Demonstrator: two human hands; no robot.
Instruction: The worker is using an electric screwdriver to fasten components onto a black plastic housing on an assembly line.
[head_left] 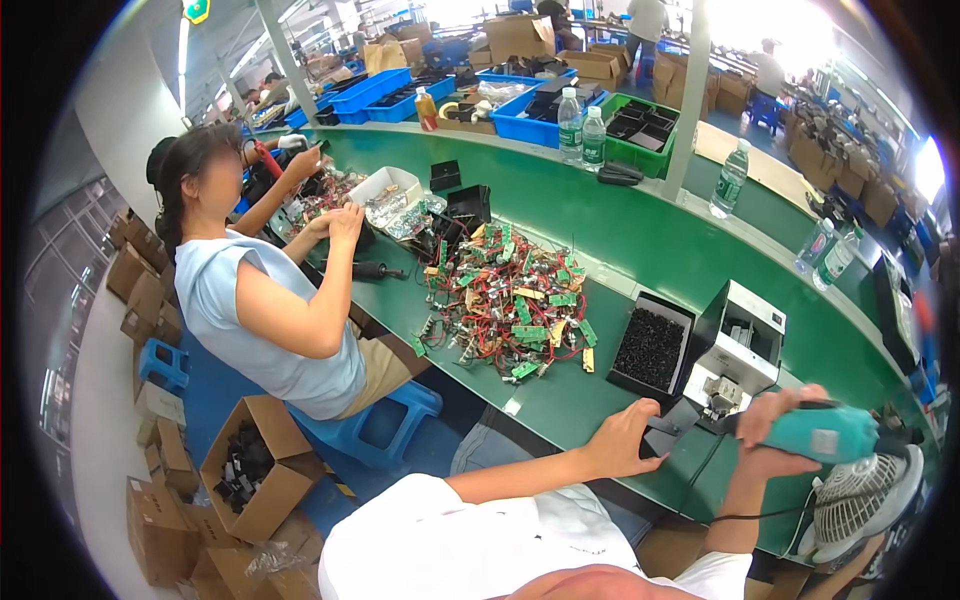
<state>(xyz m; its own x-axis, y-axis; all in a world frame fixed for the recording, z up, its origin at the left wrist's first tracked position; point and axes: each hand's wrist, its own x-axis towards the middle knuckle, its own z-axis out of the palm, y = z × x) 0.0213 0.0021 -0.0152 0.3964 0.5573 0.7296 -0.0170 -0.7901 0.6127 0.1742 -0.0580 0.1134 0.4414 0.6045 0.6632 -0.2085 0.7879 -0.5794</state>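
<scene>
My left hand (625,438) is closed around a small black plastic case (668,430) at the near edge of the green table. My right hand (768,428) grips a teal electric screwdriver (822,432), its body lying sideways and its dark end toward the case; whether the tip touches it I cannot tell. A white box-shaped machine (748,325), which looks like a screw feeder, stands just beyond my hands. Left of it sits an open box (684,310) full of tiny black parts (650,348), probably screws.
A heap of green circuit boards with red wires (520,300) covers mid-table. A co-worker (270,290) sits at the left, hands over similar parts. A white fan (860,500) stands at the near right. Bottles (730,180) and blue bins (530,120) line the back.
</scene>
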